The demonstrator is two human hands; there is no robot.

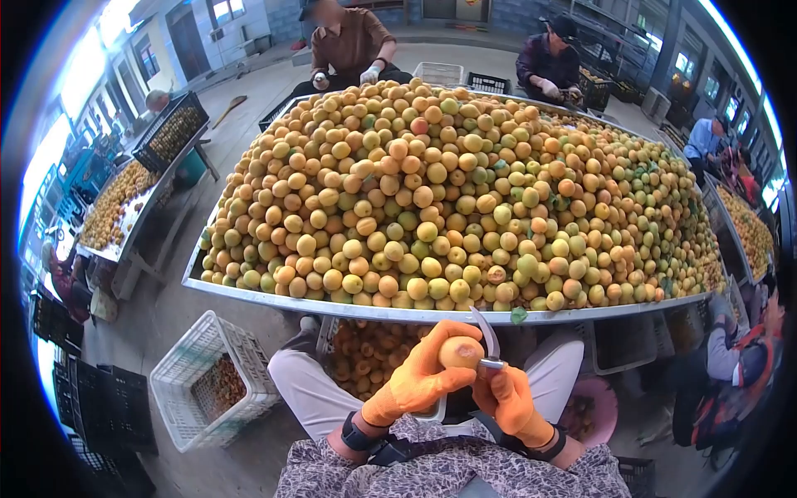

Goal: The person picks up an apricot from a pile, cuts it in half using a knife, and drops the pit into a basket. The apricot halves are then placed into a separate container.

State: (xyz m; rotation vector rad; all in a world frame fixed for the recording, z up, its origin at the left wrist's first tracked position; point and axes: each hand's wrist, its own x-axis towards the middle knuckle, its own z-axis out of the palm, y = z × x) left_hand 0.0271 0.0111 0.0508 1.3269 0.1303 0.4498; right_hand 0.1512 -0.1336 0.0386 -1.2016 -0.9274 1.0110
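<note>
An orange glove covers my left hand (pixel 423 373), whose fingers and thumb are closed round a yellow-orange fruit (pixel 461 353) with a brownish patch on top. My right hand (pixel 515 402), gloved the same way, grips a small curved knife (pixel 485 330). The blade points up and away from me, just right of the fruit; whether it touches the fruit is unclear. Beyond both hands, a large metal-edged table (pixel 390 313) bears a heap of yellow, orange and green fruit (pixel 415 199).
A white crate (pixel 217 382) stands on the floor at left. Below the table edge, a container holds cut fruit (pixel 374 353); a pink basin (pixel 594 407) is at right. Two people (pixel 349 41) sit across the table. Black crates (pixel 104 407) stack at far left.
</note>
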